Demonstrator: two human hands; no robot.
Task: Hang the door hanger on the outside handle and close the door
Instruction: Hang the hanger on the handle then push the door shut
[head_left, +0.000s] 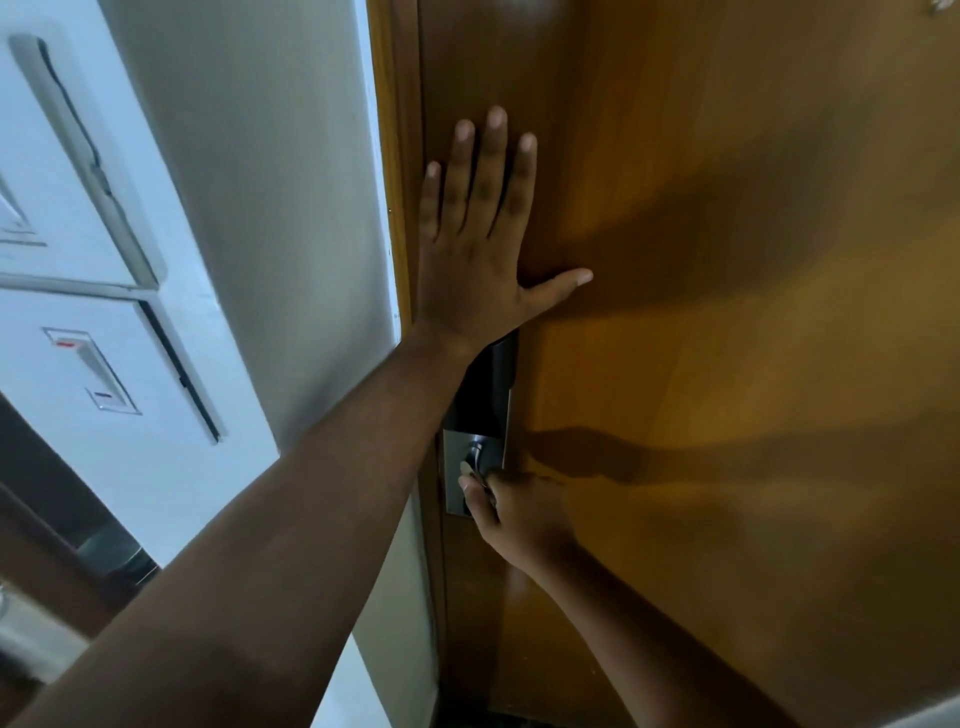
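Observation:
A brown wooden door (727, 260) fills the right of the view and sits against its frame (400, 156). My left hand (480, 234) lies flat on the door near its edge, fingers spread, above the dark lock plate (478, 447). Lower down, my right hand (514, 514) is closed around the metal inside handle (474, 465), which it mostly hides. No door hanger shows in this view.
A white wall (270, 208) stands left of the frame. Further left are white panels with a long handle (67, 145) and a small switch plate (93, 371). Dark furniture and a metal object (117, 551) sit at the lower left.

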